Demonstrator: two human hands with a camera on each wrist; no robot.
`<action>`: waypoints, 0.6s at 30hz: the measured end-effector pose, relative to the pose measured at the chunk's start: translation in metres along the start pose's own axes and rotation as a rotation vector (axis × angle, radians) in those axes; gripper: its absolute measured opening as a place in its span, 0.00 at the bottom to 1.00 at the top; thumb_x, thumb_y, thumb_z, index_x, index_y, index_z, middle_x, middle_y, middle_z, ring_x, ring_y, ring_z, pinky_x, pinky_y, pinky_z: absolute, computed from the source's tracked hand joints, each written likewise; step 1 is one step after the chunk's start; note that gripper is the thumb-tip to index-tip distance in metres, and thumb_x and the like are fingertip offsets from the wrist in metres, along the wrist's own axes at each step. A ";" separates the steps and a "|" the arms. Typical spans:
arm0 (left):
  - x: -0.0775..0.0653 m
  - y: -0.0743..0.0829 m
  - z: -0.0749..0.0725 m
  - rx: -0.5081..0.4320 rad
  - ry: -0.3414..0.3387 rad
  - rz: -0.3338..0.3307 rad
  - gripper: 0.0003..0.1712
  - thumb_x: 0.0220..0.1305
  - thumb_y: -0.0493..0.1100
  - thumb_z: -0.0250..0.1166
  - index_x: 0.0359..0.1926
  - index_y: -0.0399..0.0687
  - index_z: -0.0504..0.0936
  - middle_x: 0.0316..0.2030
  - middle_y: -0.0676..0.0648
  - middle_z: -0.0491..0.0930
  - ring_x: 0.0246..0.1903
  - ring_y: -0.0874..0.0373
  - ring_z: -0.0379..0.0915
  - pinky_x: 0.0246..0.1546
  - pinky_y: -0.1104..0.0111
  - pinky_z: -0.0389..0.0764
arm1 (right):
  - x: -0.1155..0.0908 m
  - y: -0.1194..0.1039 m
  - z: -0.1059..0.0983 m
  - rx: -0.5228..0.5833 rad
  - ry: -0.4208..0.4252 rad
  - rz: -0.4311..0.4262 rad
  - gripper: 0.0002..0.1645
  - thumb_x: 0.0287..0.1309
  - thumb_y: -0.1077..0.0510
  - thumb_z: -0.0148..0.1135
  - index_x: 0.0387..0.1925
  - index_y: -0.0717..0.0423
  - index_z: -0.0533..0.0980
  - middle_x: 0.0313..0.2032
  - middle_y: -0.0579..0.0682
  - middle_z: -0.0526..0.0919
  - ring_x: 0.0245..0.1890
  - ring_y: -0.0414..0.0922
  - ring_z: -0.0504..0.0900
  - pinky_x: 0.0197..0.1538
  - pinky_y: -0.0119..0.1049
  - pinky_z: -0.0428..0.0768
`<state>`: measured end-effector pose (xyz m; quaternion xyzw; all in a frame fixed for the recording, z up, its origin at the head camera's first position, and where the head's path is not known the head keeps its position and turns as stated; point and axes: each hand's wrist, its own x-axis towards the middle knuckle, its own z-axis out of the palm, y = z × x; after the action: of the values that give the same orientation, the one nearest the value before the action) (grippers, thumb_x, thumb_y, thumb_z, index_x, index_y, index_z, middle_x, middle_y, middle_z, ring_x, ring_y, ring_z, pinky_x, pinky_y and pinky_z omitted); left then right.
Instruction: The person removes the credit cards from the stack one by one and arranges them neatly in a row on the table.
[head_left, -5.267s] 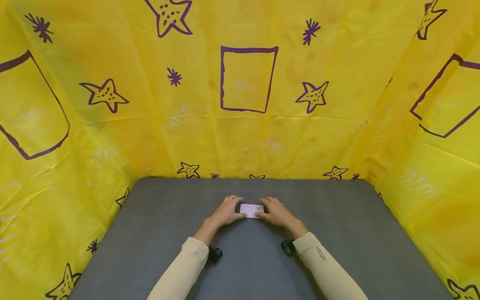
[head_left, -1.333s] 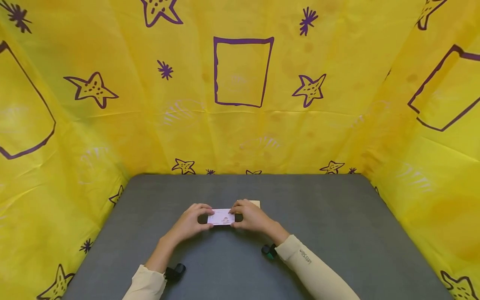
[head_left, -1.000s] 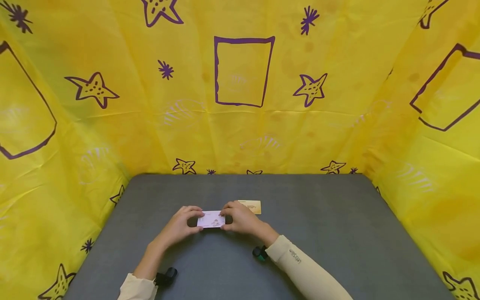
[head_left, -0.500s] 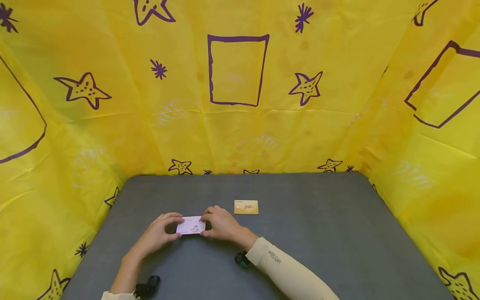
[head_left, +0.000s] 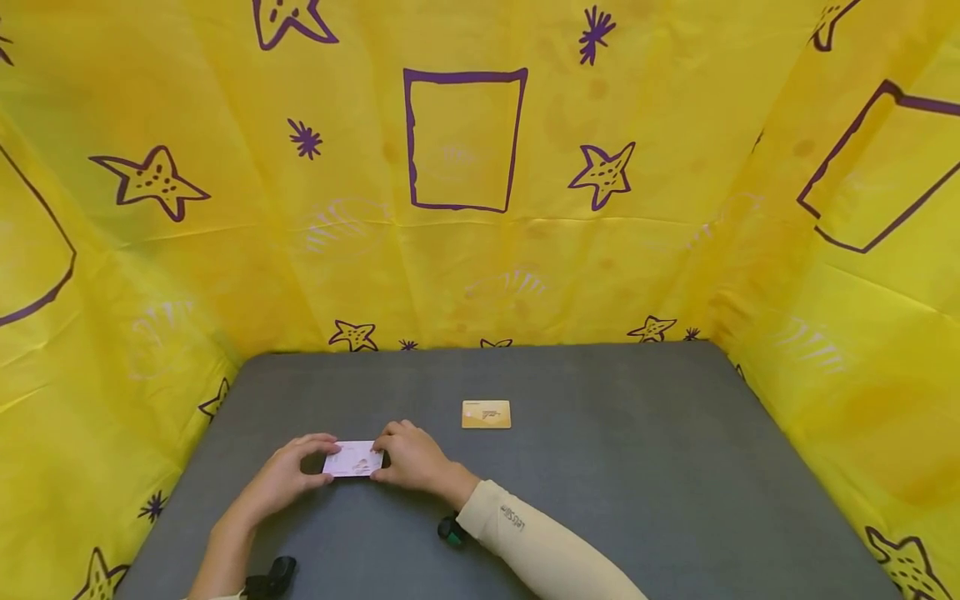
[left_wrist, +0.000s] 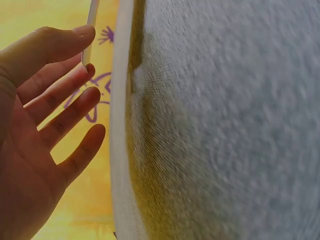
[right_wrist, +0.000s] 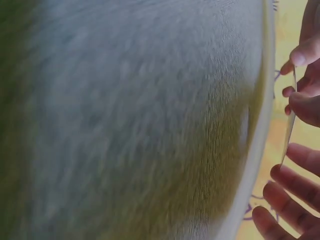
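A thin pale pinkish-white card [head_left: 352, 459] with a small picture at its lower right is held level by both hands, left of the table's middle. My left hand [head_left: 288, 477] pinches its left end between thumb and fingers; my right hand [head_left: 415, 457] pinches the right end. In the left wrist view the card [left_wrist: 93, 11] shows edge-on under the thumb, apart from the table surface, with the other fingers of the left hand [left_wrist: 35, 120] spread. The right wrist view has the card [right_wrist: 289, 134] edge-on too, with fingers of the right hand [right_wrist: 305, 185] at it.
A yellow card [head_left: 486, 414] lies flat on the grey table [head_left: 600, 483], behind and to the right of the hands. Yellow cloth walls [head_left: 465, 275] with purple drawings stand at the back and both sides. Dark wrist cameras [head_left: 452, 531] hang below the wrists.
Both hands have carried the pale card leftward and nearer to me. The yellow card, out of sight at first behind the pale card and hands, is now fully uncovered and has stayed in place.
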<state>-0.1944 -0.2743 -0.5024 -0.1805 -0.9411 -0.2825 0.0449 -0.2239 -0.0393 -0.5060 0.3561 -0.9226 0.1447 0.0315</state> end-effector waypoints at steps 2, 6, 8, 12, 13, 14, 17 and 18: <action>-0.001 -0.003 0.000 0.006 -0.006 -0.004 0.19 0.46 0.40 0.76 0.43 0.47 0.86 0.50 0.44 0.82 0.50 0.45 0.74 0.50 0.62 0.73 | 0.002 -0.003 0.003 -0.003 -0.013 0.011 0.22 0.50 0.42 0.71 0.46 0.45 0.84 0.43 0.41 0.81 0.42 0.37 0.76 0.44 0.25 0.73; -0.005 -0.009 -0.001 0.002 -0.014 -0.019 0.18 0.46 0.39 0.76 0.42 0.49 0.86 0.50 0.45 0.83 0.50 0.47 0.75 0.49 0.68 0.73 | 0.006 -0.009 0.007 -0.007 -0.023 0.021 0.21 0.50 0.41 0.71 0.46 0.43 0.84 0.43 0.40 0.81 0.42 0.36 0.75 0.43 0.25 0.73; -0.007 -0.011 -0.002 -0.007 -0.018 -0.027 0.18 0.46 0.39 0.76 0.42 0.49 0.86 0.50 0.45 0.83 0.50 0.48 0.75 0.49 0.68 0.73 | 0.007 -0.012 0.008 -0.006 -0.030 0.031 0.22 0.50 0.41 0.71 0.46 0.43 0.84 0.42 0.40 0.81 0.41 0.36 0.75 0.42 0.24 0.72; -0.009 -0.013 -0.004 -0.016 -0.038 -0.040 0.19 0.46 0.40 0.76 0.43 0.50 0.86 0.51 0.45 0.82 0.50 0.48 0.76 0.49 0.68 0.74 | 0.009 -0.017 0.010 0.001 -0.045 0.057 0.22 0.51 0.40 0.71 0.46 0.43 0.84 0.43 0.39 0.80 0.41 0.36 0.74 0.42 0.25 0.73; -0.009 -0.014 -0.005 -0.015 -0.041 -0.039 0.19 0.46 0.40 0.76 0.43 0.50 0.86 0.51 0.44 0.82 0.50 0.49 0.76 0.49 0.67 0.74 | 0.009 -0.018 0.010 0.001 -0.047 0.060 0.22 0.51 0.40 0.71 0.46 0.43 0.83 0.43 0.39 0.80 0.41 0.36 0.74 0.42 0.25 0.73; -0.009 -0.014 -0.005 -0.014 -0.044 -0.039 0.19 0.46 0.40 0.76 0.43 0.50 0.86 0.51 0.44 0.82 0.50 0.49 0.76 0.49 0.67 0.75 | 0.009 -0.019 0.011 0.005 -0.047 0.062 0.22 0.51 0.41 0.71 0.46 0.43 0.83 0.43 0.39 0.80 0.41 0.36 0.74 0.42 0.25 0.73; -0.010 -0.015 -0.006 -0.001 -0.048 -0.036 0.19 0.45 0.39 0.76 0.42 0.50 0.85 0.50 0.44 0.83 0.50 0.51 0.77 0.49 0.67 0.75 | 0.010 -0.021 0.014 0.015 -0.050 0.059 0.22 0.51 0.41 0.71 0.46 0.44 0.83 0.44 0.40 0.80 0.41 0.36 0.74 0.43 0.24 0.73; -0.011 -0.016 -0.006 0.001 -0.050 -0.034 0.18 0.45 0.39 0.76 0.41 0.50 0.85 0.50 0.44 0.83 0.49 0.52 0.77 0.49 0.67 0.75 | 0.011 -0.021 0.015 0.017 -0.051 0.056 0.22 0.51 0.41 0.71 0.46 0.44 0.83 0.44 0.40 0.80 0.41 0.36 0.74 0.43 0.24 0.73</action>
<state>-0.1903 -0.2932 -0.5072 -0.1714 -0.9450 -0.2782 0.0167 -0.2171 -0.0652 -0.5131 0.3338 -0.9315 0.1443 0.0010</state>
